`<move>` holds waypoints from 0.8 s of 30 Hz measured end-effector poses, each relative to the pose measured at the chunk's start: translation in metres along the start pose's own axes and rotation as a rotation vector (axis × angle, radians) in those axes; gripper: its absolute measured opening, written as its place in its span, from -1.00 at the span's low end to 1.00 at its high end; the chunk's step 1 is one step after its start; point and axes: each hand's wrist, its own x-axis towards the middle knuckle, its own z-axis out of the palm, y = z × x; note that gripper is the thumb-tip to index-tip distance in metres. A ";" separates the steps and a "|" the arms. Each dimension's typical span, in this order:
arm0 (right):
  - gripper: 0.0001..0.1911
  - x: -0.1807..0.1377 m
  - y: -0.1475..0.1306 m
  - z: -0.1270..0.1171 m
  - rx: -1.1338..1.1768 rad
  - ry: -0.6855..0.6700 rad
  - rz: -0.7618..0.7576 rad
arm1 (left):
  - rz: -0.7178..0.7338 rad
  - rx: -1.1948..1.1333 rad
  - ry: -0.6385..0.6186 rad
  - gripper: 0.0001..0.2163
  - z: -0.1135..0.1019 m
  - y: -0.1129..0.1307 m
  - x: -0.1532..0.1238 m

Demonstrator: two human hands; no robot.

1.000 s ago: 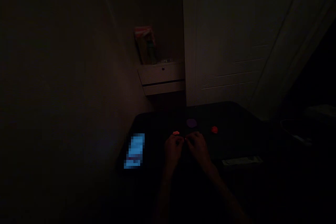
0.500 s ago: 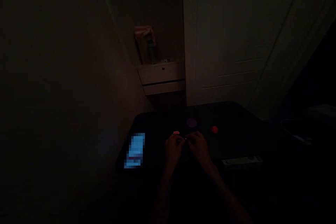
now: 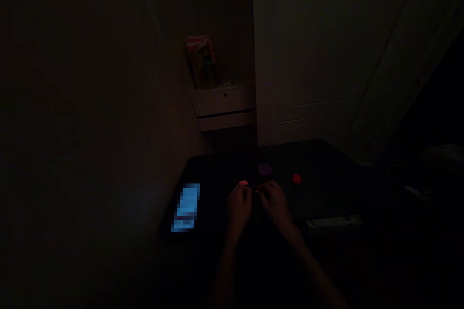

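Note:
The scene is very dark. My left hand [image 3: 239, 206] and my right hand [image 3: 274, 203] rest close together on a dark table [image 3: 326, 164], fingers curled and fingertips nearly meeting. Something tiny seems pinched between them, too small and dim to name. Just beyond my left fingers lies a small orange piece [image 3: 242, 183]. Farther back sit a purple lump [image 3: 264, 169] and a red lump [image 3: 296, 178].
A glowing blue phone screen [image 3: 187, 207] lies at the table's left. A pale flat packet [image 3: 333, 222] lies at the right. Behind stand a small drawer unit [image 3: 223, 106] with a box [image 3: 199, 60] on it, and a white door [image 3: 326, 58].
The picture has grown slightly darker. My hands have barely moved, and their fingertips have drawn a little apart.

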 end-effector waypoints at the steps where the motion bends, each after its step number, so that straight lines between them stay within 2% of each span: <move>1: -0.78 0.000 0.000 0.000 0.000 -0.003 -0.002 | -0.002 0.001 -0.004 -0.81 0.000 0.000 0.000; 10: -0.73 -0.002 -0.001 0.003 -0.093 -0.055 -0.070 | -0.052 -0.037 0.031 -0.92 0.000 0.002 -0.002; 18: -0.84 -0.002 0.000 0.000 -0.099 -0.046 -0.041 | -0.091 -0.060 0.001 -0.83 -0.003 0.005 -0.001; 24: -0.86 0.000 -0.002 -0.002 -0.068 -0.020 -0.011 | -0.114 -0.100 0.001 -0.91 -0.003 0.002 -0.001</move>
